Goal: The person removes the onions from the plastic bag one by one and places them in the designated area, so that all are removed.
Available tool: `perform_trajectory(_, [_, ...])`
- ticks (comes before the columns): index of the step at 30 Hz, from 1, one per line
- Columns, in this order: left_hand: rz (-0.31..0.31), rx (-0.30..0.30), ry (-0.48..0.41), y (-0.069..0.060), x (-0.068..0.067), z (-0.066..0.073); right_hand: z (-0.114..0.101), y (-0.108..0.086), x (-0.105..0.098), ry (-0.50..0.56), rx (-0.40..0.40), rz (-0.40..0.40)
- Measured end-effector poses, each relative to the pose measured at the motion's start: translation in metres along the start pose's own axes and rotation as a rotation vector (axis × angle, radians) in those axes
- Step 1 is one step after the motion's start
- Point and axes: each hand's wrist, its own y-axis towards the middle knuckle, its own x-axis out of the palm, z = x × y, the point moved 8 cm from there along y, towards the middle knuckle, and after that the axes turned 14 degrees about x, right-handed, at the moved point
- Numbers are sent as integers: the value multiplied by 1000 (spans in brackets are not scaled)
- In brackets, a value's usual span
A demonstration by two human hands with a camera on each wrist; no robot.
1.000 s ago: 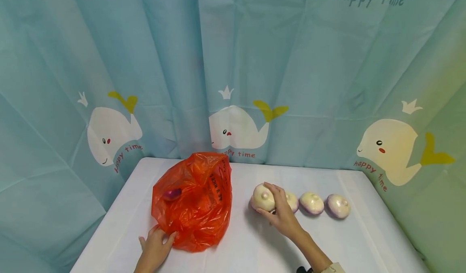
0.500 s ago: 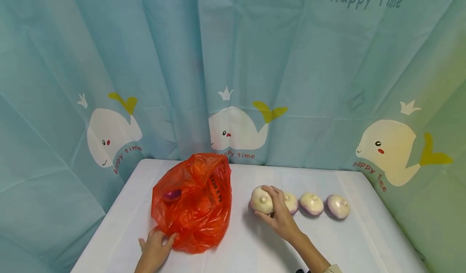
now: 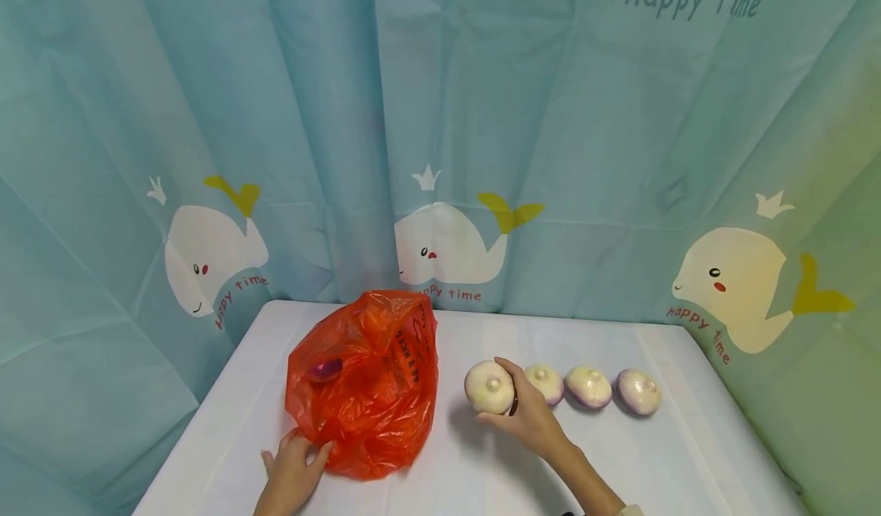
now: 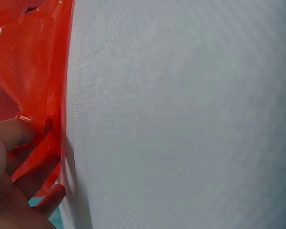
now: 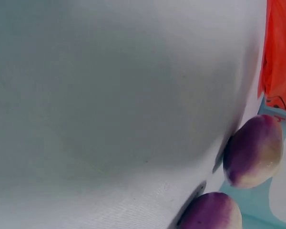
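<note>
My left hand (image 3: 294, 466) is at the near left edge of a crumpled red plastic bag (image 3: 395, 417), its thumb and fingers pinching the film; in the left wrist view the fingers (image 4: 35, 164) lie against the bag. A dark purple, shiny thing (image 3: 325, 368) shows at the bag's opening. To the bag's right, my right hand (image 3: 530, 417) grips a round white turnip (image 3: 487, 386), its small nub facing the camera. Beside it lie three more white turnips with purple undersides: one close to the hand (image 3: 544, 384), a middle one (image 3: 588, 387) and the rightmost (image 3: 638, 392).
The white table (image 3: 447, 485) carries the bag on its left and the row of turnips on its right. A blue curtain (image 3: 585, 256) printed with whales hangs behind and along both sides.
My right hand has shifted slightly left and nearer with the turnip, uncovering more of the one behind it. The left hand and bag have stayed in place.
</note>
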Motion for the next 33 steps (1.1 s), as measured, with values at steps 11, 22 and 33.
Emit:
perform_trajectory(11, [-3, -3, 11, 1, 1, -1, 15, 2, -36, -17, 53, 116])
perform_trajectory(22, [6, -10, 11, 1, 0, -1, 43, -8, -109, -141, 50, 408])
perform_trajectory(33, [-8, -16, 8, 1, 1, -1, 68, -20, -149, -124, 128, 443])
